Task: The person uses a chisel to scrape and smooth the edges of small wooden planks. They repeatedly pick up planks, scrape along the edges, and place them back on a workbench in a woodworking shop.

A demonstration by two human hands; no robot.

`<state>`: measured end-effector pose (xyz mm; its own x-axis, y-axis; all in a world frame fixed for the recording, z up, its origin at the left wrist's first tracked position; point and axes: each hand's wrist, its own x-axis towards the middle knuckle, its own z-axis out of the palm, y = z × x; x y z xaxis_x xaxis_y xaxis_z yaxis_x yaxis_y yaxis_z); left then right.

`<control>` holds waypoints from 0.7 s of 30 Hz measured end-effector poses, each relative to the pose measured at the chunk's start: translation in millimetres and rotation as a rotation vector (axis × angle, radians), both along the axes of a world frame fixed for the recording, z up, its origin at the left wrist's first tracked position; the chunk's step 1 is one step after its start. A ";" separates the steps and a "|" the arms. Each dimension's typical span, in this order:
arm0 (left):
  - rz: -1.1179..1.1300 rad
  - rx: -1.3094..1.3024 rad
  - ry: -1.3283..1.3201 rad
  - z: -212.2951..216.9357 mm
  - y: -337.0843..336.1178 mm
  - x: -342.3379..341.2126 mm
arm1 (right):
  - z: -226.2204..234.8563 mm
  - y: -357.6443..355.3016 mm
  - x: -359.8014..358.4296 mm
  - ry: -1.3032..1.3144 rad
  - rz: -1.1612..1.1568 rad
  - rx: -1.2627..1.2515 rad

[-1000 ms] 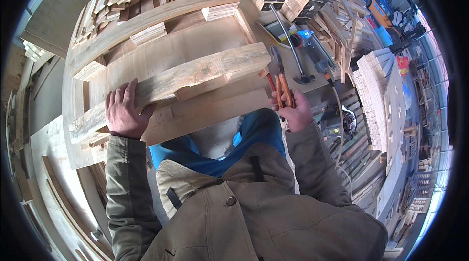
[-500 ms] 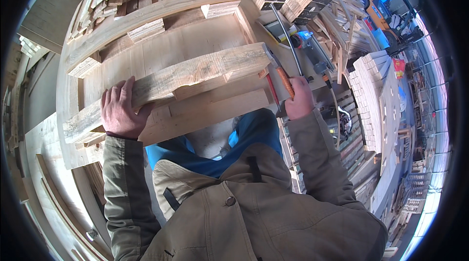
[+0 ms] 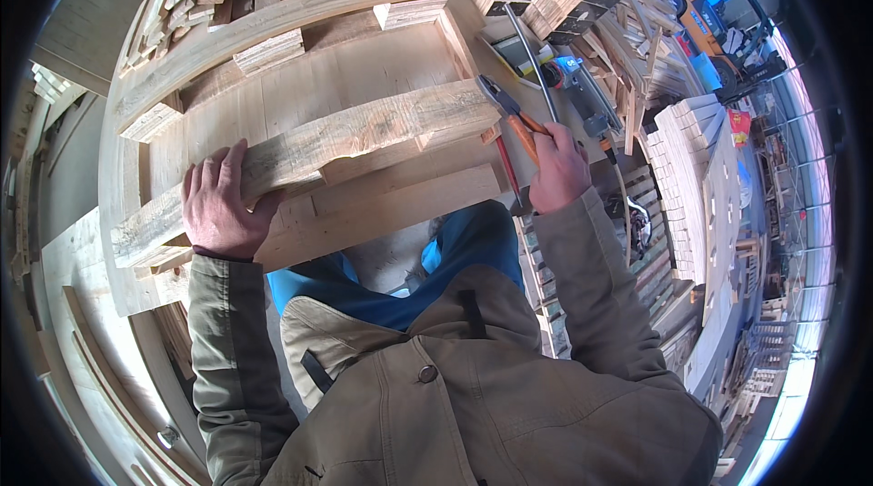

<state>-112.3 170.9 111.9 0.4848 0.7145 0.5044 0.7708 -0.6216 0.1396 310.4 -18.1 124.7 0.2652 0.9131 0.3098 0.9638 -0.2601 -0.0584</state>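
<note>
From the head view, my left hand [image 3: 218, 209] lies spread on the rough plank [image 3: 309, 151] across the pallet [image 3: 273, 104]; my right hand [image 3: 556, 170] grips the pliers [image 3: 511, 113] at the plank's right end; a slip could gouge wood or pinch me

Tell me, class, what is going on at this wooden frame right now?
A person in an olive jacket works over a pallet-like wooden frame in a workshop. The left hand presses down on a rough plank laid across the frame. The right hand grips orange-handled pliers, their jaws at the plank's right end. A power tool lies on the bench just beyond, with stacks of cut wood blocks to the right.
</note>
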 end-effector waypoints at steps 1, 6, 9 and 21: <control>-0.003 0.001 -0.002 0.1 0.1 -0.1 | 1.3 1.3 0.1 0.001 0.009 -0.003; -0.003 0.007 -0.005 -0.4 -0.2 -0.2 | 7.2 3.4 -0.6 0.069 0.008 -0.060; -0.004 0.005 -0.013 -0.4 -0.1 0.1 | 9.4 4.7 -3.7 0.142 -0.061 -0.082; -0.006 -0.016 -0.007 0.8 0.6 0.3 | 12.8 10.9 -21.3 0.229 -0.068 -0.109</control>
